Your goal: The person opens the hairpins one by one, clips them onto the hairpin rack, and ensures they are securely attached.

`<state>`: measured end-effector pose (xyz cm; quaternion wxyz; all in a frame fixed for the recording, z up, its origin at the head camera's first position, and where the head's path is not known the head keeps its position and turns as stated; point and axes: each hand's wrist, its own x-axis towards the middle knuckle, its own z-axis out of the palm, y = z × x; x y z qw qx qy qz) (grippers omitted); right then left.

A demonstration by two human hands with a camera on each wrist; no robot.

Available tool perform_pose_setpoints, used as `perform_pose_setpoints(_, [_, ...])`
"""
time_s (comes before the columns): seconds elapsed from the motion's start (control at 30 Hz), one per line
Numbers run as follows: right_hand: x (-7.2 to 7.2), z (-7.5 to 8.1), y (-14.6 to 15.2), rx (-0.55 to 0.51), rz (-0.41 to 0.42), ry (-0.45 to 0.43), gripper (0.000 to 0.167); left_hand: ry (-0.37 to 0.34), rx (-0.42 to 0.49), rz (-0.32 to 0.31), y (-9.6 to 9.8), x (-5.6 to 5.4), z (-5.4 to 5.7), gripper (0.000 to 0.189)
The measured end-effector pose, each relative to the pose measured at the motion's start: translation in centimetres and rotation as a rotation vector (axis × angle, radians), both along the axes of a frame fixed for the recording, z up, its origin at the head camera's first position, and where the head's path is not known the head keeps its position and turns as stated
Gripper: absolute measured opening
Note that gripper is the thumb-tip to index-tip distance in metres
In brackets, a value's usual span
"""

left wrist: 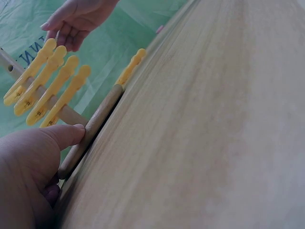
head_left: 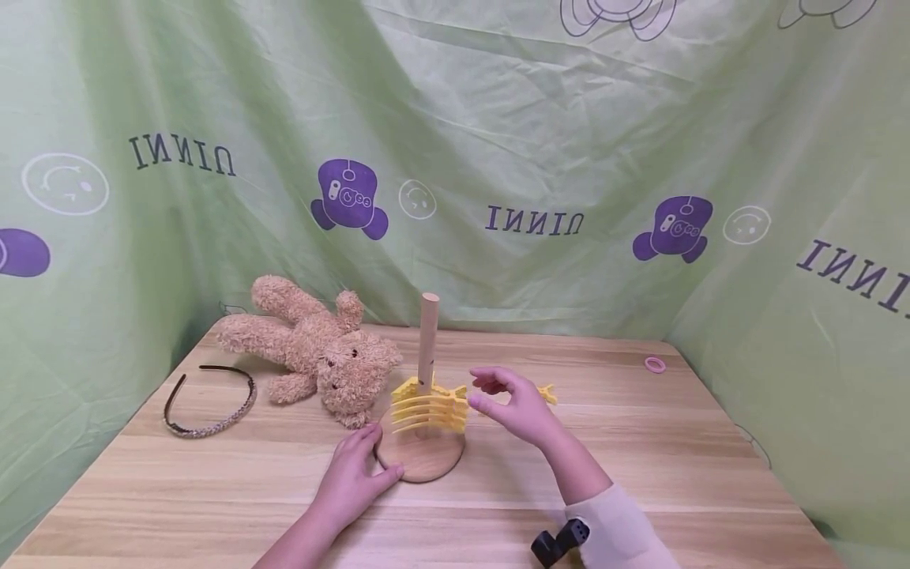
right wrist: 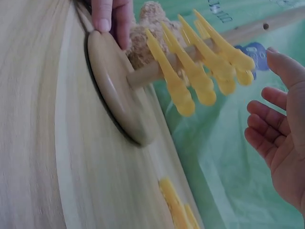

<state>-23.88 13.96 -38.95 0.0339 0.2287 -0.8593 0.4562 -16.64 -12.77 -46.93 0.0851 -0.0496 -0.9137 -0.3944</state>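
A wooden stand with a round base (head_left: 423,465) and an upright post (head_left: 428,340) stands near the middle of the table. Several yellow clips (head_left: 430,412) sit one above another around the lower post. My left hand (head_left: 351,478) holds the base by its left rim, the thumb (left wrist: 71,135) pressed on the edge. To the right of the clips my right hand (head_left: 524,409) hovers with loosely bent fingers and holds nothing; a small gap separates it from the clips in the right wrist view. Another yellow clip (head_left: 547,393) lies on the table behind it, partly hidden.
A plush teddy bear (head_left: 313,344) lies on its side at the back left, close to the stand. Left of it is a dark headband (head_left: 213,428). A pink ring (head_left: 655,365) lies at the far right. Green printed cloth (head_left: 455,158) hangs around the table (head_left: 618,450).
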Motion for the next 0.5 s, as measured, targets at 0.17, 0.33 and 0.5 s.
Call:
perform_pose_setpoints(0.17, [-0.4,-0.5,2.2,-0.025,-0.077,-0.014,0.041,0.001,-0.003,-0.002,0.1,0.0,0.0,0.078])
perform_pose_setpoints(0.33, [-0.8,-1.5,4.3,-0.004,-0.154,-0.054,0.042,0.003,0.000,-0.001,0.1,0.0,0.0,0.078])
perform_pose_setpoints(0.5, [-1.3,-2.9,6.1,0.023,-0.201,-0.066,0.045,0.003,0.002,-0.001,0.0,0.0,-0.1,0.078])
